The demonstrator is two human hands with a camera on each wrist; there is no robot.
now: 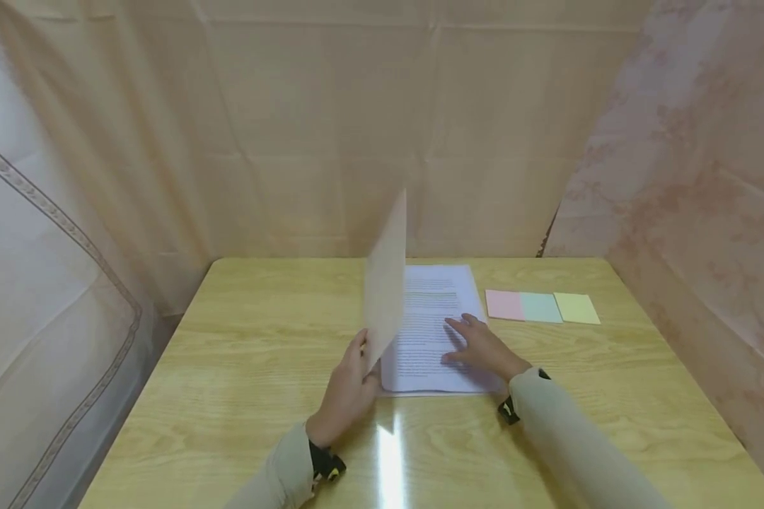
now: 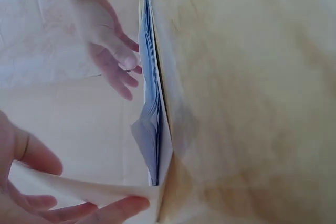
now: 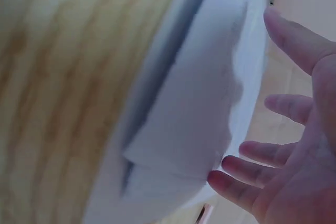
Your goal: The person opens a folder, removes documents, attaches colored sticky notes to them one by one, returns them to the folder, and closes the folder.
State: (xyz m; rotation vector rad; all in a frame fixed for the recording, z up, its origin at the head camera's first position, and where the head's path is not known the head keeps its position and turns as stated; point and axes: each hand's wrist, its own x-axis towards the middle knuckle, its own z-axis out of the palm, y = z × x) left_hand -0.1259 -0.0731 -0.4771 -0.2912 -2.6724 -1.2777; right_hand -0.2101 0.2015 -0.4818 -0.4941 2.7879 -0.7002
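A cream folder cover stands nearly upright, hinged at the left of a stack of printed sheets. My left hand pinches this cover low by its near edge. In the left wrist view the thumb of the left hand lies on one side of the cover and the fingers on the other. Over the right part of the sheets is my right hand, fingers spread. In the right wrist view the right hand has its fingertips right at the edge of the sheets.
Pink, green and yellow sticky note pads lie in a row to the right of the folder. The wooden table ends at a beige curtain behind, with patterned cloth along the right side.
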